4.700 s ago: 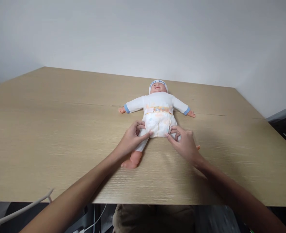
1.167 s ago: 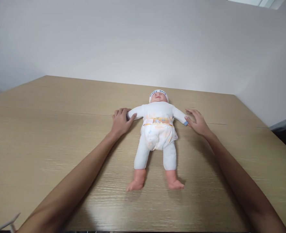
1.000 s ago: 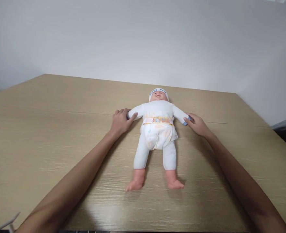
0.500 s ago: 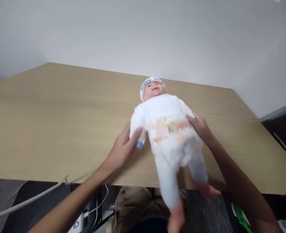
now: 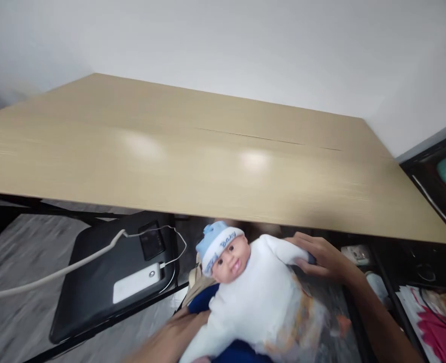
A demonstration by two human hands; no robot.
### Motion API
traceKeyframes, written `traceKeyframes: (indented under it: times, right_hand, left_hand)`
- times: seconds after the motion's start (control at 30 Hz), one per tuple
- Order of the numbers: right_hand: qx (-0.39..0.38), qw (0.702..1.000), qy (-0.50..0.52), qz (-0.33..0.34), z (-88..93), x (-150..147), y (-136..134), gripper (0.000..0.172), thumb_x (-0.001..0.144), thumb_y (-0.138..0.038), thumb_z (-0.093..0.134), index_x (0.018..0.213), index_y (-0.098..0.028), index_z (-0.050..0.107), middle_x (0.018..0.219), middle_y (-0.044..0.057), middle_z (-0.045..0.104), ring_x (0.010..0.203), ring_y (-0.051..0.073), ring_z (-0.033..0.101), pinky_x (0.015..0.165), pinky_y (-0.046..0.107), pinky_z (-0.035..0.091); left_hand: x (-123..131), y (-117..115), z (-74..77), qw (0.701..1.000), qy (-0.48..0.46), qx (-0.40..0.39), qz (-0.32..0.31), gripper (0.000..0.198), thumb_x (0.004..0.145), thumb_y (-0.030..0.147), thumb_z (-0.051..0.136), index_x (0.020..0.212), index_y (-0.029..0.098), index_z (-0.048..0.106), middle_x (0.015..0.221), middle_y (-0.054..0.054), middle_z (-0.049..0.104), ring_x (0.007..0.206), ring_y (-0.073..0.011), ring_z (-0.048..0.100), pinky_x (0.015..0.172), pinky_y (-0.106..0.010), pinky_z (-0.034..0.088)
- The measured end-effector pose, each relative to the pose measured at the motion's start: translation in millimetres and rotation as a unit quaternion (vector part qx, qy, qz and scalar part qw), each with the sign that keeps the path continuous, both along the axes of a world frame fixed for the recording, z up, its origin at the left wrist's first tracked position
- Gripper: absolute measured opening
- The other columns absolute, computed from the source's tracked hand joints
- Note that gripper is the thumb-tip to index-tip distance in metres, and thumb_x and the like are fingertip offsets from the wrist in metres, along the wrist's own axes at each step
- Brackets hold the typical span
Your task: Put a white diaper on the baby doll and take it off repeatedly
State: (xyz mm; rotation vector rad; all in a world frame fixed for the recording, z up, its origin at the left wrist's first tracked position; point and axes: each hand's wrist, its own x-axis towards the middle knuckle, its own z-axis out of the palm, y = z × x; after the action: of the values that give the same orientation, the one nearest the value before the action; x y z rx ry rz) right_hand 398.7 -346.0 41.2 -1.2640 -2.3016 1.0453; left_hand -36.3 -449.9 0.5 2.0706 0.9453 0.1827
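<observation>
A baby doll (image 5: 260, 292) in a white top lies tilted across my lap, below the table's front edge. It wears a blue cap (image 5: 217, 244) with a white band lettered "Baby". A diaper with an orange print (image 5: 302, 322) is round its waist, blurred. My right hand (image 5: 317, 254) grips the end of the doll's sleeve, thumb below and fingers on top. At the bottom, my left hand (image 5: 187, 325) is partly hidden behind the doll's other sleeve, closed around that arm; only a fingertip shows beyond it. The doll's legs are mostly out of sight.
A tan wooden table (image 5: 150, 171) stretches ahead to the wall. At left, a black seat (image 5: 90, 287) carries a white power bank (image 5: 137, 283) with a cable and a dark phone-like object (image 5: 151, 241). Papers and a pink item (image 5: 440, 327) are at lower right.
The doll has come off the table toward me and down to my lap, with its head tipped to the left. Both hands moved down with it. The view has shifted lower.
</observation>
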Motion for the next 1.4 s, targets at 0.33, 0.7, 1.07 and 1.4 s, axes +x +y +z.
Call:
traceKeyframes:
  times: [0.33,0.7,1.07,1.4]
  right_hand:
    - [0.067,0.994,-0.009,-0.080,-109.1,9,-15,0.029,0.106,-0.044,0.061,0.123,-0.032,0.082,0.127,0.007,0.082,0.124,0.031,0.070,0.113,0.055,0.056]
    - [-0.149,0.958,0.134,-0.204,-107.8,-3,-57,0.040,0.101,-0.062,0.069,0.114,-0.026,0.083,0.114,0.010,0.085,0.108,0.036,0.080,0.097,0.051,0.063]
    - [-0.122,0.944,0.126,-0.281,-138.8,18,-56,0.045,0.094,-0.065,0.073,0.090,-0.021,0.082,0.090,0.011,0.085,0.088,0.033,0.080,0.080,0.044,0.063]
    - [0.047,0.988,0.103,-0.106,-83.4,-16,-56,0.035,0.107,-0.042,0.065,0.136,-0.027,0.078,0.136,0.012,0.077,0.125,0.031,0.073,0.110,0.046,0.060]
  left_hand:
    - [7,-16,-17.0,0.982,0.139,-0.003,0.126,0.054,0.107,0.064,0.054,0.148,0.033,0.073,0.121,-0.012,0.082,0.113,-0.0402,0.075,0.104,-0.055,0.059]
    - [128,71,-19.4,0.983,-0.149,0.092,-0.061,0.041,0.108,0.040,0.064,0.148,0.035,0.067,0.144,-0.011,0.072,0.134,-0.0343,0.064,0.118,-0.053,0.051]
    - [163,84,-33.4,0.978,-0.197,0.061,-0.037,0.022,0.107,0.047,0.072,0.109,0.026,0.077,0.117,-0.008,0.074,0.111,-0.0261,0.063,0.104,-0.042,0.047]
    - [122,67,-6.8,0.957,-0.242,-0.063,-0.146,0.018,0.104,0.040,0.066,0.099,0.023,0.070,0.096,-0.006,0.075,0.096,-0.0233,0.065,0.100,-0.039,0.053]
